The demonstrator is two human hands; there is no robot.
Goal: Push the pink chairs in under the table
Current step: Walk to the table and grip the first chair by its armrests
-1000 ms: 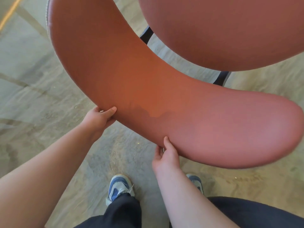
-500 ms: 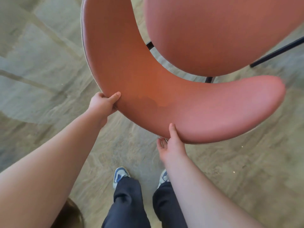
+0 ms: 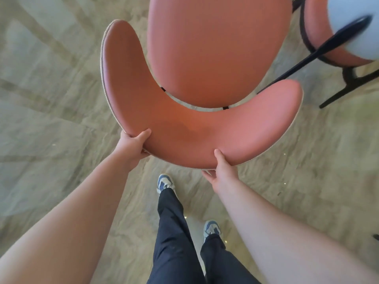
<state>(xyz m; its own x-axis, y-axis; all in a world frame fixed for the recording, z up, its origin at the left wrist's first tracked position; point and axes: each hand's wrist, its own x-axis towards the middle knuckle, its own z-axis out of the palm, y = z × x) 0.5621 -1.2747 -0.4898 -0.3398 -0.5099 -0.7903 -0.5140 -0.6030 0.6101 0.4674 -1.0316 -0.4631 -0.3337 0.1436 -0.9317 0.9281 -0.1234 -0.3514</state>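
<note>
A pink chair [image 3: 205,128] with a curved backrest and a round seat [image 3: 217,50] fills the upper middle of the head view. My left hand [image 3: 133,145] grips the backrest's lower left edge, thumb on top. My right hand [image 3: 222,167] holds the backrest's bottom edge, thumb on the pink face and fingers underneath. A second pink chair [image 3: 320,33] shows at the top right, partly hidden behind a pale round table edge [image 3: 352,21].
Black metal legs [image 3: 320,52] run slantwise at the upper right beside the held chair. My dark trousers and blue-white shoes [image 3: 164,182] stand on the beige patterned floor [image 3: 51,119] just behind the chair.
The chair has moved away from me toward the table, and both hands went with it. The table edge and the second chair have come into view at the top right.
</note>
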